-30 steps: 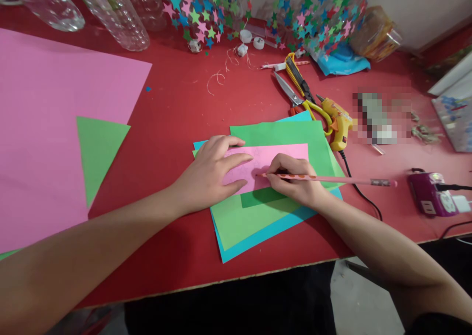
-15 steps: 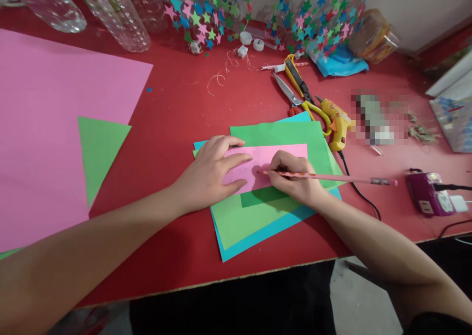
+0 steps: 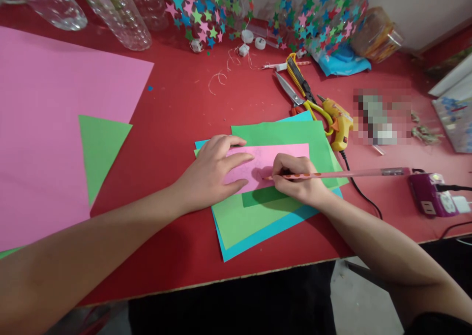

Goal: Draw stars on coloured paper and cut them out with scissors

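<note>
A narrow pink paper strip with faint pencil lines lies on a stack of green paper and blue paper. My left hand rests flat over the strip's left end, fingers spread. In my right hand is a pink pencil with an eraser end, gripped near its point. The tip touches the strip or sits just above it, a little right of my left fingertips. Part of the strip is hidden under both hands.
Beyond the stack lie scissors, a utility knife and a yellow glue gun. A purple power adapter sits at right. Large pink paper covers the left, with a green piece. Plastic bottles line the back.
My right hand and the pencil tip have shifted slightly right and down on the strip. The pencil's eraser end has swung up and right. My left hand has stayed in place.
</note>
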Tool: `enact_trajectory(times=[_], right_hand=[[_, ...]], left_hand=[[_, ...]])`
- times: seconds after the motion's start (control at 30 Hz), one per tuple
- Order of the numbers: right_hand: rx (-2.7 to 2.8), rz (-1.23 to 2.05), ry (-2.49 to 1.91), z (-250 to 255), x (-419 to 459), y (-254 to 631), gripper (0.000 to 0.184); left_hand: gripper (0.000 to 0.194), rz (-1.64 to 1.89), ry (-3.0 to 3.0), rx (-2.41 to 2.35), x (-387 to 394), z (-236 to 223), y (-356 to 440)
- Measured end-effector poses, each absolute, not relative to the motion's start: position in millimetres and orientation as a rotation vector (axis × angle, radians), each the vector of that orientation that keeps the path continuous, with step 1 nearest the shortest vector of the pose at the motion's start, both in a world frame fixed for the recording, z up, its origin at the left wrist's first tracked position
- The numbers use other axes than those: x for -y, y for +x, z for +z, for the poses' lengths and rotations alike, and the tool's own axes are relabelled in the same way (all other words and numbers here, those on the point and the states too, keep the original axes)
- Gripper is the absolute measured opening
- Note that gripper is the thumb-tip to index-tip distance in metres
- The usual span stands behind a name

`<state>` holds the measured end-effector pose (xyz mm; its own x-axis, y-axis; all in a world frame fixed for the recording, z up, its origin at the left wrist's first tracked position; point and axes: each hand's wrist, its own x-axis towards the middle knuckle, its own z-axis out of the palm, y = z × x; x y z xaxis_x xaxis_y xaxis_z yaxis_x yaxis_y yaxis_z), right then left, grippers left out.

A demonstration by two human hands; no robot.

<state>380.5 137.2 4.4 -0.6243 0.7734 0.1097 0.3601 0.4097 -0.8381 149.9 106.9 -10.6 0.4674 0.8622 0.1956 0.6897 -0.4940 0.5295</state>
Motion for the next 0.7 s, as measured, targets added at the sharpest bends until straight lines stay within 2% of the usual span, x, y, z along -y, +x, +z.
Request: enact_trajectory(times=[0.7], right_hand=[[2.191,1.086,-0.923,-1.6,-133.6,380.3,0.012]], left_hand=[[0.038,0.647,2.351,-1.304,-106.6,-10.4,151.0]])
